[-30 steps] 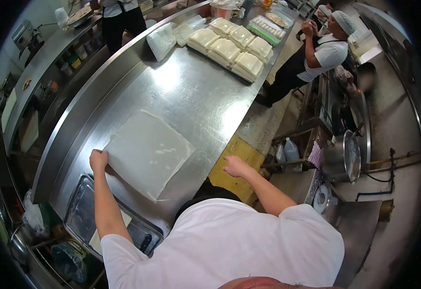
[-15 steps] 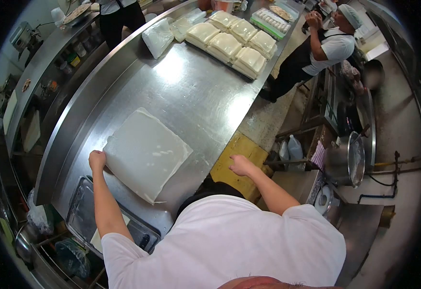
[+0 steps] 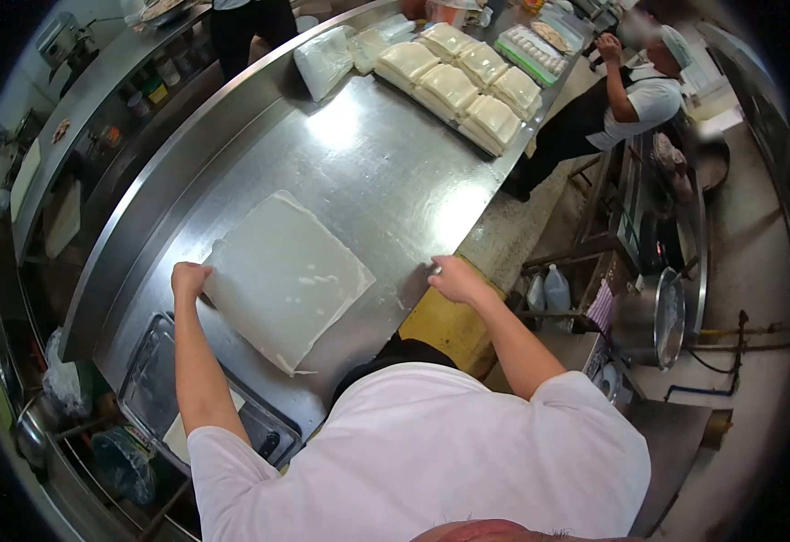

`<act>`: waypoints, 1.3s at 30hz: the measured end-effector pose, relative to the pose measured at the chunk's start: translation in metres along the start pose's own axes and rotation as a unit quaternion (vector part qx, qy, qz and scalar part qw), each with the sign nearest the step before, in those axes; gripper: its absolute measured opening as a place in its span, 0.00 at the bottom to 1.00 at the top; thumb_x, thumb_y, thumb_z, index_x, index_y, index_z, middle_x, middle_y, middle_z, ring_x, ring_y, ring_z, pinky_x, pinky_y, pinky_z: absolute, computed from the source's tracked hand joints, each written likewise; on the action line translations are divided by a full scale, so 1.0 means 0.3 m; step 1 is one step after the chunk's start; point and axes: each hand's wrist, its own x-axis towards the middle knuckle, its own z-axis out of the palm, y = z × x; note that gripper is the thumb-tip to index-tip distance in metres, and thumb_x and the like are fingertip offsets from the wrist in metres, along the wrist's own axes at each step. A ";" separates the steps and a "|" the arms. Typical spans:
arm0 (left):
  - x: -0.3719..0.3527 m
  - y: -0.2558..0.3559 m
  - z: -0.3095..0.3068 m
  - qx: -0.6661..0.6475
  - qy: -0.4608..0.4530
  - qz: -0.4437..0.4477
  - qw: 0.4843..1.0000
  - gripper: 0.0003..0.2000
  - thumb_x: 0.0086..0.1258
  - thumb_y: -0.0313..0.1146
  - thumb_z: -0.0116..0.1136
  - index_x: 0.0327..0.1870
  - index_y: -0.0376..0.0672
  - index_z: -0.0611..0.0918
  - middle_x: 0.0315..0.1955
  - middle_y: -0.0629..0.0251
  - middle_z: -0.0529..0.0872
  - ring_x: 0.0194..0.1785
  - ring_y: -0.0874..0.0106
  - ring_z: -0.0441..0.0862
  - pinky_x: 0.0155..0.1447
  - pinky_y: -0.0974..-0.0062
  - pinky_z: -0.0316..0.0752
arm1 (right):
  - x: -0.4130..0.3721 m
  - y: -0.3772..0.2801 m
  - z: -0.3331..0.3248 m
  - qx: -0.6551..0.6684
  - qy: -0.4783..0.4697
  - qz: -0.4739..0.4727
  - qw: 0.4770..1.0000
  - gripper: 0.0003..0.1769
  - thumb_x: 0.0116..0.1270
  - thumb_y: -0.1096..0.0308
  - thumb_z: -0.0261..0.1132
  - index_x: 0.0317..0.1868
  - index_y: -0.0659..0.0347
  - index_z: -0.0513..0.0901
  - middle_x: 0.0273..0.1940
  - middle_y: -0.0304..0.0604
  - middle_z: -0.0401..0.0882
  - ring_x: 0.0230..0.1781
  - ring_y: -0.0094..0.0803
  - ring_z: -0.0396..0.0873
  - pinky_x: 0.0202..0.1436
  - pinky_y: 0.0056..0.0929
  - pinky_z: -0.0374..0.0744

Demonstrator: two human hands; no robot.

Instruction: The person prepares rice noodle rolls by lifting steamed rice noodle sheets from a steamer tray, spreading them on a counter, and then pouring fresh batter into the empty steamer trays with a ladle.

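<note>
A thin, pale square dough sheet point(image 3: 291, 280) lies flat on the steel table, with ragged edges and a few whitish patches. At its left corner, my left hand point(image 3: 189, 278) is closed, the fingertips pinching the sheet's edge. My right hand point(image 3: 454, 278) is closed over the table's right edge, apart from the sheet. A small shiny end shows at its fingers, with a flat greyish, blade-like shape beside it; what it is I cannot make out.
Stacks of pale folded sheets point(image 3: 458, 77) fill a tray at the table's far end, near plastic bags point(image 3: 325, 65) and a green-edged tray point(image 3: 530, 54). A dark tray point(image 3: 151, 379) sits at lower left. A co-worker point(image 3: 634, 104) stands at far right, beyond a large pot point(image 3: 648, 321).
My right hand has moved up and left to the table's edge, and a shiny thing now shows at its fingers. My left hand stays at the sheet's corner. The view has shifted slightly.
</note>
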 end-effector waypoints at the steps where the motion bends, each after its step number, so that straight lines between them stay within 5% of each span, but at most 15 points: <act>1: 0.030 -0.008 -0.002 0.048 -0.068 0.008 0.996 0.19 0.57 0.43 0.74 0.38 0.34 0.89 0.36 0.47 0.90 0.44 0.58 0.90 0.54 0.65 0.82 | 0.023 -0.044 -0.024 0.005 0.005 -0.012 1.000 0.31 0.69 0.60 0.65 0.67 0.69 0.74 0.66 0.63 0.74 0.68 0.55 0.72 0.73 0.45 0.70; 2: 0.058 -0.024 -0.004 0.096 -0.135 0.014 0.986 0.18 0.57 0.45 0.73 0.34 0.35 0.89 0.33 0.47 0.90 0.42 0.58 0.90 0.52 0.65 0.82 | 0.048 -0.086 -0.043 0.002 -0.004 -0.019 1.000 0.31 0.69 0.60 0.65 0.67 0.69 0.74 0.66 0.63 0.74 0.68 0.55 0.72 0.73 0.45 0.70; 4: 0.093 -0.093 0.047 0.204 -0.036 0.178 0.962 0.19 0.58 0.49 0.68 0.29 0.37 0.89 0.30 0.48 0.89 0.38 0.56 0.89 0.47 0.62 0.82 | 0.134 -0.191 -0.054 -0.011 0.020 -0.067 0.997 0.30 0.70 0.60 0.65 0.67 0.67 0.74 0.66 0.62 0.75 0.67 0.55 0.73 0.72 0.45 0.71; 9: -0.077 -0.019 -0.024 -0.059 0.003 0.018 0.998 0.14 0.56 0.44 0.69 0.36 0.43 0.92 0.34 0.55 0.92 0.39 0.58 0.90 0.49 0.64 0.83 | 0.395 -0.514 -0.021 0.031 -0.008 -0.180 0.983 0.27 0.68 0.60 0.67 0.63 0.68 0.79 0.59 0.61 0.81 0.62 0.56 0.78 0.67 0.44 0.76; 13: -0.155 0.009 -0.059 -0.114 0.022 -0.011 0.993 0.14 0.59 0.45 0.71 0.38 0.44 0.92 0.34 0.56 0.92 0.39 0.60 0.90 0.49 0.64 0.82 | 0.588 -0.834 0.024 0.083 -0.046 -0.262 0.960 0.25 0.67 0.63 0.65 0.60 0.70 0.81 0.55 0.61 0.84 0.58 0.55 0.81 0.63 0.44 0.79; 21: -0.211 0.032 -0.107 -0.145 0.016 0.000 0.989 0.13 0.63 0.43 0.72 0.39 0.41 0.91 0.32 0.57 0.92 0.36 0.65 0.89 0.44 0.68 0.80 | 0.779 -1.324 0.238 -0.041 -0.129 -0.407 0.904 0.25 0.63 0.67 0.66 0.61 0.62 0.83 0.52 0.56 0.86 0.52 0.50 0.84 0.58 0.39 0.81; 23: -0.220 0.044 -0.120 -0.164 0.010 0.005 0.986 0.14 0.63 0.43 0.72 0.39 0.41 0.91 0.32 0.57 0.92 0.36 0.66 0.88 0.44 0.68 0.80 | 0.808 -1.377 0.286 -0.065 -0.156 -0.439 0.883 0.24 0.62 0.69 0.65 0.60 0.60 0.84 0.48 0.55 0.88 0.48 0.48 0.86 0.53 0.39 0.83; 25: -0.218 0.047 -0.125 -0.164 0.007 0.009 0.986 0.14 0.63 0.42 0.72 0.39 0.41 0.91 0.32 0.57 0.92 0.36 0.66 0.88 0.44 0.68 0.80 | 0.827 -1.422 0.299 -0.195 -0.331 -0.295 0.875 0.30 0.55 0.74 0.61 0.62 0.60 0.82 0.41 0.53 0.89 0.38 0.46 0.87 0.43 0.42 0.85; 28: -0.208 0.043 -0.122 -0.159 -0.006 0.012 0.987 0.14 0.64 0.42 0.72 0.39 0.41 0.91 0.32 0.57 0.92 0.36 0.66 0.88 0.44 0.68 0.80 | 0.853 -1.394 0.281 -0.254 -0.347 -0.293 0.854 0.25 0.54 0.73 0.61 0.55 0.61 0.86 0.34 0.51 0.87 0.29 0.41 0.85 0.32 0.42 0.82; 34: -0.134 -0.007 -0.071 -0.142 -0.018 0.005 0.990 0.14 0.64 0.43 0.72 0.39 0.41 0.91 0.32 0.58 0.91 0.36 0.66 0.88 0.45 0.68 0.80 | 0.949 -1.273 0.206 -0.373 -0.257 -0.360 0.816 0.14 0.56 0.69 0.65 0.42 0.60 0.90 0.38 0.53 0.88 0.41 0.46 0.87 0.43 0.44 0.83; 39: -0.094 -0.017 -0.058 -0.133 -0.058 -0.005 0.989 0.13 0.64 0.42 0.71 0.39 0.41 0.91 0.33 0.58 0.92 0.36 0.67 0.88 0.45 0.68 0.80 | 0.969 -1.117 0.112 -0.426 -0.141 -0.367 0.815 0.14 0.59 0.69 0.65 0.45 0.57 0.90 0.47 0.49 0.88 0.51 0.47 0.85 0.54 0.43 0.83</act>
